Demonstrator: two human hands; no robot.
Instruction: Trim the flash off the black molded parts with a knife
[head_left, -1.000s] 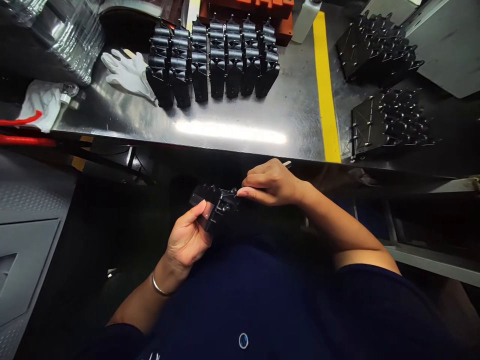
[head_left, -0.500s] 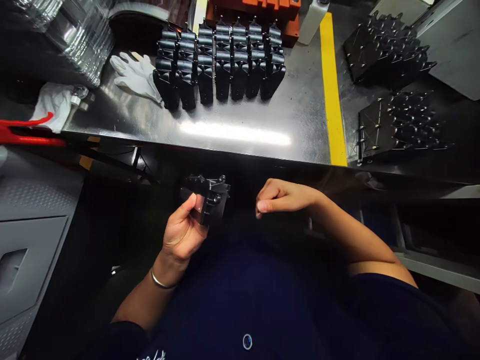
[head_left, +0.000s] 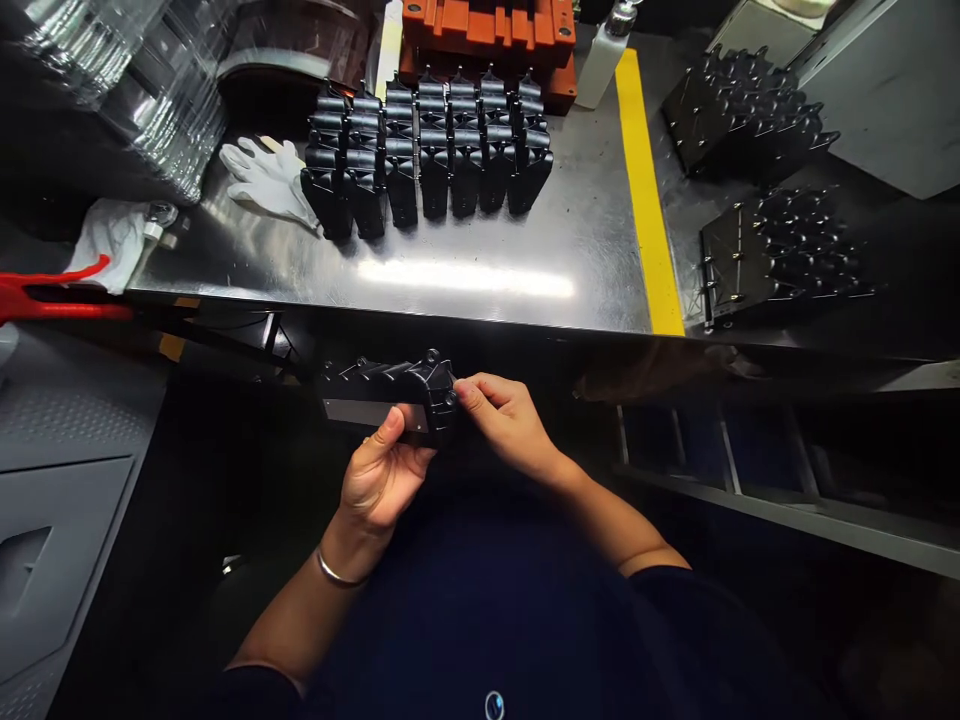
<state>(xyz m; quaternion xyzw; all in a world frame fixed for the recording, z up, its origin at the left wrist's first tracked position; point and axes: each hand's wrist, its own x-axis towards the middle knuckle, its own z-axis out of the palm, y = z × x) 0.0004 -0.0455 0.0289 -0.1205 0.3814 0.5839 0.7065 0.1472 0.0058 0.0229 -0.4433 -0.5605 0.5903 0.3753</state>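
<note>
My left hand is closed around the lower edge of a black moulded plastic part, thumb on its smooth flat side. The part is held in the air in front of the bench, its ribbed side up and its end with small round bosses to the right. At that right end, my right hand has thumb and forefinger pinched together against the corner. Whatever sits between those fingertips, if anything, is too small to make out.
Similar black parts stand in a row on the metal bench, beside white gloves. Beyond the yellow stripe are more black parts. Behind the row are an orange fixture and a white bottle. A grey bin stands left.
My right hand has moved left to touch the part's right end. The part has turned in my left hand, so its long ribbed side now shows.
</note>
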